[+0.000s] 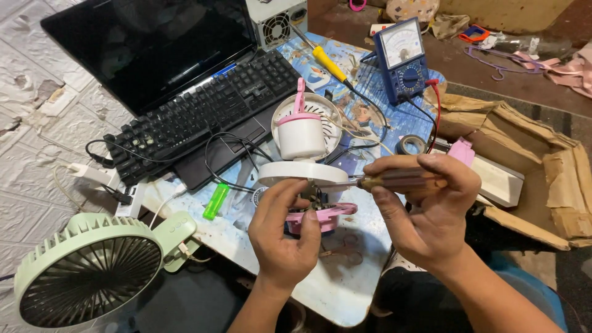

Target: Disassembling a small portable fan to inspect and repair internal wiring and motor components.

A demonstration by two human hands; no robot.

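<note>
My left hand (285,229) grips the opened base of a small white and pink fan (303,154), whose circuit board shows between the white disc and the pink bottom shell (330,217). My right hand (425,206) holds a screwdriver with a brown translucent handle (394,180); its shaft points left into the fan's base, just above my left fingers. The fan's white motor housing and round grille tilt away behind the base.
A black laptop (160,55) and keyboard sit at the back left. A blue multimeter (404,58), a yellow-handled screwdriver (327,61), a tape roll (410,145), a green lighter (216,201), a green fan (92,271) and a torn cardboard box (530,172) surround the small table.
</note>
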